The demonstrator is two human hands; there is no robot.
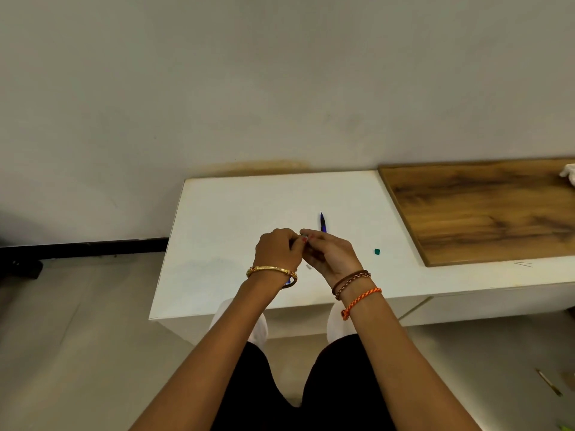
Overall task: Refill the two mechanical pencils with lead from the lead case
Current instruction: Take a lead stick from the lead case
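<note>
Blue plastic shows at the centre of the frame: one pencil point(322, 223) is laid on the white table point(236, 213), tip pointing toward the wall, just beyond the right hand point(331, 255). Both hands are brought together above the table, fingertips meeting. The left hand point(277, 248) is curled, the right hand's fingers are bent in a pinch, and something small and greenish is held where they touch; what it is cannot be told, since it is nearly all hidden by the fingers. A second blue item point(288, 280) is glimpsed beneath the left wrist, possibly the other pencil, though too little of it is seen. A small green piece point(377, 251) is left on the table to the right of the hands, and a tiny pale bit point(308, 267) lies between the wrists.

Trouble is easily foreseen here. Lead would likely be snapped by a tight pinch or a skewed feed. The small loose parts could be brushed off the table by a wrist. The lying pencil could be rolled by a nudge.

The table is pushed against a plain pale wall point(280, 73). A wooden board point(476, 213) is set on it at the right of the frame, with something white point(569, 174) at its far corner. A grey floor point(77, 337) and a dark skirting strip point(93, 245) are seen at the left.
</note>
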